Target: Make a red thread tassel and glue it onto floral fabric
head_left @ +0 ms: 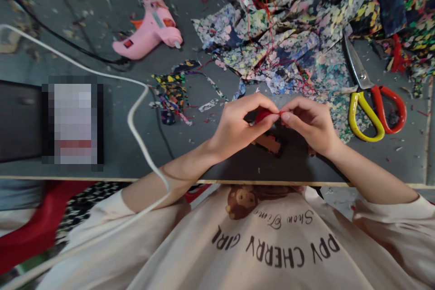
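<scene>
My left hand [238,120] is closed in a pinch, with a small bundle of red thread [262,115] showing inside its curled fingers. Fingertip to fingertip with it, my right hand [309,122] pinches the end of the same red bundle. The exact form of the bundle is mostly hidden by the fingers. Just below the hands, a small brown piece with a dark edge [270,143] lies on the grey table [190,158]. To the right of my right hand rest scissors [369,99] with one yellow and one red handle.
Behind the hands spreads a heap of floral fabric [272,41] with red threads tangled over it. Patterned scraps [171,95] lie to the left. A pink glue gun [151,27] sits farther back. A white cable [132,118] crosses my left forearm; a blurred-out phone-like object [73,122] lies far left.
</scene>
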Demonstrator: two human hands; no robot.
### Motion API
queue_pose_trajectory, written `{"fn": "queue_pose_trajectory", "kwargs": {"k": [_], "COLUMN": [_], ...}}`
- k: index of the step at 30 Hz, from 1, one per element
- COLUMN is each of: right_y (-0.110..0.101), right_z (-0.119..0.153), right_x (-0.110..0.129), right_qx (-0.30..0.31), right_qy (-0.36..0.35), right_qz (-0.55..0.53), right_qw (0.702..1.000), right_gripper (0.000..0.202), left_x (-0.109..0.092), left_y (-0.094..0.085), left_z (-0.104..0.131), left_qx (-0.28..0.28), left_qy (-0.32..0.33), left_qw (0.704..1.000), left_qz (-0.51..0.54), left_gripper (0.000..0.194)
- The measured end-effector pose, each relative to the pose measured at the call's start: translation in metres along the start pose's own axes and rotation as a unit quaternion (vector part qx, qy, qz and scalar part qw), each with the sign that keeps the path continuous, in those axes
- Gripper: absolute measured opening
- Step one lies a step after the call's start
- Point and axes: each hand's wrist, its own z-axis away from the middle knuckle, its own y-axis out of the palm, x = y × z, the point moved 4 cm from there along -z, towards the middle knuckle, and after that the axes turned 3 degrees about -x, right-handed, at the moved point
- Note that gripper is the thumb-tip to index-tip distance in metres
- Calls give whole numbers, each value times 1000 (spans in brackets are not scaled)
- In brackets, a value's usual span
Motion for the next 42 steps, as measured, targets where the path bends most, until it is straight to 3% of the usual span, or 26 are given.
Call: {"fn": "queue_pose_trajectory", "kwargs": {"k": [8, 16, 25, 32, 42], "right_y": [-1, -1, -1, -1, 3], "right_z": [0, 1, 1, 1, 2], "right_x": [-1, -1, -2, -2, 3], "right_qx": [-5, 0, 6, -3, 19], "right_qy": [-6, -34, -18, -28, -66], "right_qz": [29, 57, 70, 121, 159], "right_qw": [1000, 998, 997, 992, 985], "right_gripper": [21, 17, 17, 12, 10], "left_x": [2, -1, 5, -1, -5], "left_y": [1, 1, 3, -1, -1], "left_z": [0, -1, 1, -2, 1], "left_qx": [18, 23, 28, 25, 0], "left_qy": [-27, 16, -76, -18, 57], "left_qw": [999, 1000, 995, 998, 994], "left_qz": [-10, 5, 54, -48, -89], "left_gripper": [20, 11, 18, 26, 15]}}
